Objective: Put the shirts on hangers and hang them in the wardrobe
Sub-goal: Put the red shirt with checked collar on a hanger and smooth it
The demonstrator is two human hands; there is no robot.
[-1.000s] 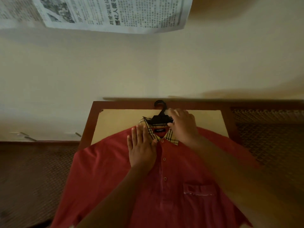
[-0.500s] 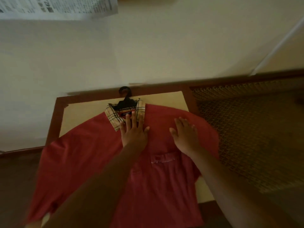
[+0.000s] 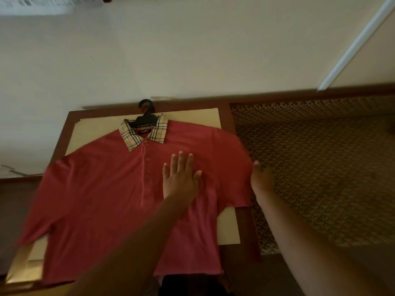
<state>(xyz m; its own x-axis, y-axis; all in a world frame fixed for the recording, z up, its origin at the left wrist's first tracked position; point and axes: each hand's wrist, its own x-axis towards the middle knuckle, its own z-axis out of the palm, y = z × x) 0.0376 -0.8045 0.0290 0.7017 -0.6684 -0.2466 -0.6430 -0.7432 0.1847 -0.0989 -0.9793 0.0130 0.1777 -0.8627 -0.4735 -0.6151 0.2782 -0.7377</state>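
Observation:
A red polo shirt (image 3: 102,189) with a plaid collar (image 3: 130,135) lies face up and spread out on a tan-topped table (image 3: 96,129). A black hanger (image 3: 145,118) sits inside the neck, its hook poking out past the collar toward the wall. My left hand (image 3: 181,176) lies flat on the chest of the shirt, fingers straight and spread, just right of the button placket. At the outer edge of the right sleeve is my right hand (image 3: 262,179), blurred, over the table's side. Its fingers are hard to make out.
The table has a dark wooden frame (image 3: 245,227) and stands against a pale wall (image 3: 192,50). A brown patterned woven surface (image 3: 320,157) stretches to the right. A newspaper sheet (image 3: 42,5) hangs at the top left. A white strip (image 3: 352,45) runs diagonally at the top right.
My left hand slid from the collar down and right onto the chest. My right hand left the hanger, swept across the shirt and reached the right sleeve's edge. The view shifted right.

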